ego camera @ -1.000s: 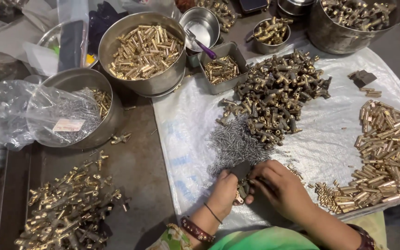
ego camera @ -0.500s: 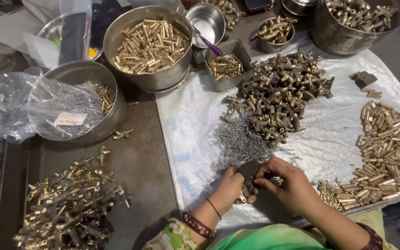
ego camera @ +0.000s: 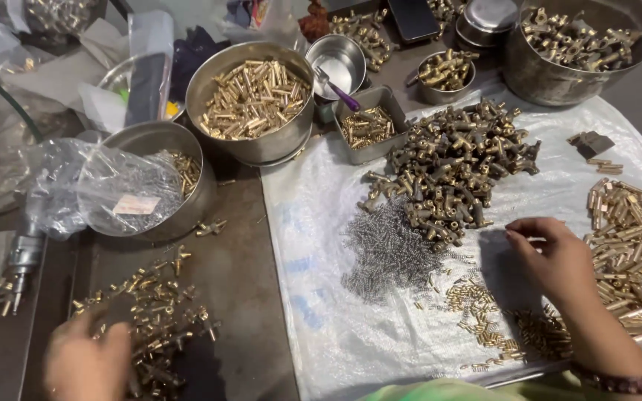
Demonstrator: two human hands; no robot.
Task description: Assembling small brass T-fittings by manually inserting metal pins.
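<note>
Workbench, small brass parts | left hand [ego camera: 87, 364], blurred, grip unclear, over finished brass pieces [ego camera: 150, 319] on bare table | right hand [ego camera: 551, 256], fingers pinched, apparently picking near tube pile [ego camera: 633, 245] | next likely needs a spring [ego camera: 388, 249].

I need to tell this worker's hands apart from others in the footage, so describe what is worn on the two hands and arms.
Both hands are bare, with no gloves. The right hand has a dark beaded bracelet at the wrist and a bare forearm above it. The left hand is blurred and cut off at the frame's edge, so its wrist cannot be seen. A bit of light green clothing shows at the bottom edge.
</note>
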